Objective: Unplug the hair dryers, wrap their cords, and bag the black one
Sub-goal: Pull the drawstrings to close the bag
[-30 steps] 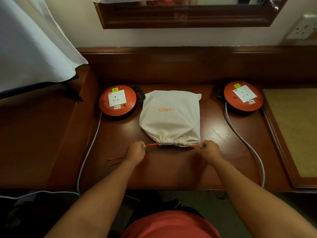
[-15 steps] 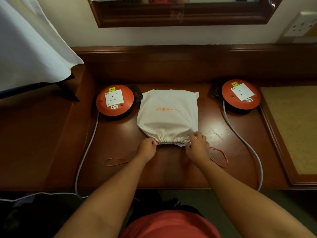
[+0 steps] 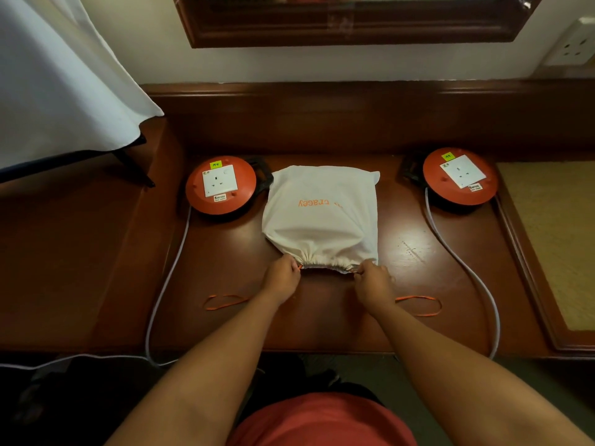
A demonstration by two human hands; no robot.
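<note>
A white drawstring bag (image 3: 322, 217) with orange lettering lies bulging in the middle of the wooden desk (image 3: 322, 320), its gathered mouth toward me. Whatever is inside is hidden by the cloth. My left hand (image 3: 280, 280) pinches the left end of the gathered mouth, and my right hand (image 3: 373, 283) pinches the right end. Loose loops of the orange drawstring (image 3: 418, 305) lie on the desk on either side of my wrists. No hair dryer is visible.
Two orange extension reels with empty sockets sit at the left (image 3: 221, 185) and right (image 3: 460, 175) of the bag, each trailing a white cable (image 3: 463, 268) off the front edge. A white cloth (image 3: 58, 78) hangs at the far left. A wall socket (image 3: 574, 43) sits top right.
A second ago my hands were spread apart, pulling the drawstring taut. They have since moved inward to the bag's mouth, and the string ends now lie slack on the desk.
</note>
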